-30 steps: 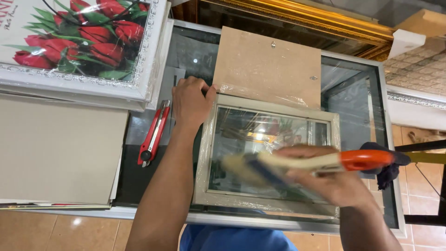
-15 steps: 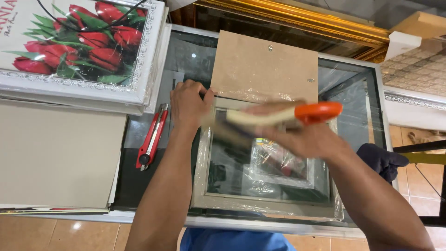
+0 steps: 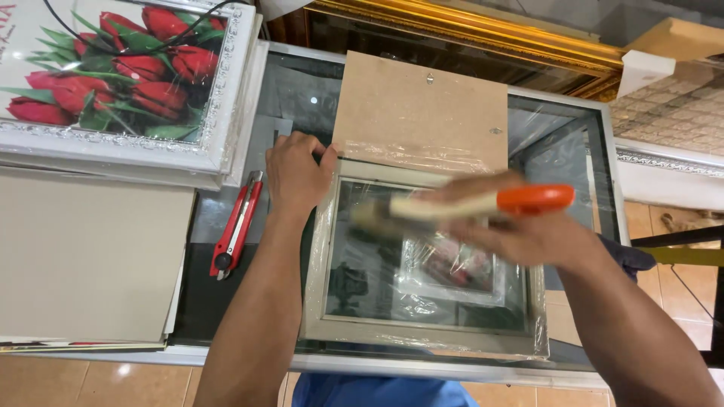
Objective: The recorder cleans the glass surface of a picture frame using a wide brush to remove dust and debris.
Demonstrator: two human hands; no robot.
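Observation:
A pale picture frame point(image 3: 320, 301) with glass lies flat on a glass-topped table point(image 3: 596, 151), partly in clear plastic wrap. My left hand point(image 3: 298, 173) presses down on the frame's top left corner. My right hand point(image 3: 520, 226) grips a paintbrush point(image 3: 483, 202) with an orange and cream handle, blurred with motion, its bristles over the upper left of the glass. A brown backing board point(image 3: 422, 113) lies just beyond the frame.
A red utility knife point(image 3: 237, 224) lies left of my left arm. At far left sit a framed picture of red tulips point(image 3: 113, 83) and a stack of grey boards point(image 3: 83, 256). A gold frame point(image 3: 467, 30) runs along the back. A dark cloth point(image 3: 630, 260) is at right.
My right hand has swept the brush from the lower part of the glass up and to the left across it. My left hand stays on the corner.

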